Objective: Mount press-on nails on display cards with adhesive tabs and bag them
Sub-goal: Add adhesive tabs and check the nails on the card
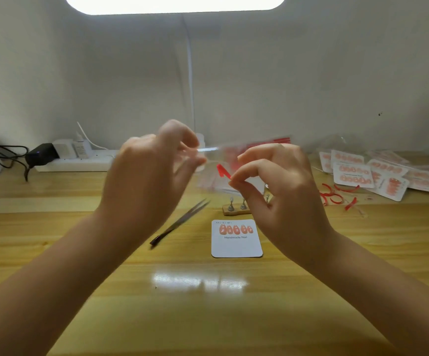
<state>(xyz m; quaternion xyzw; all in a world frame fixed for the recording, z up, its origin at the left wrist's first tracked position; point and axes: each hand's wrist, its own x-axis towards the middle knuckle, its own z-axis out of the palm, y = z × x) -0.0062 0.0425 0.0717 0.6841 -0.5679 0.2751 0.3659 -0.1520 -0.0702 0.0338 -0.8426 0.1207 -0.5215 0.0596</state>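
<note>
Centre of frame, raised above the wooden table (336, 265): left hand (146, 176), fingers curled, pinching the edge of a clear bag (216, 160); right hand (280, 186), thumb and forefinger pinched together on a red strip (221, 171). Lower centre, flat on the table: display card (236, 244) with five pink nails (236, 229), tweezers (180, 222) just left, nail stand (235, 208) behind. Right edge: pile of bagged cards (378, 170), loose red strips (336, 196).

White display card (236, 242) w/ five pink nails (236, 229), flat on desk, top row only.
</note>
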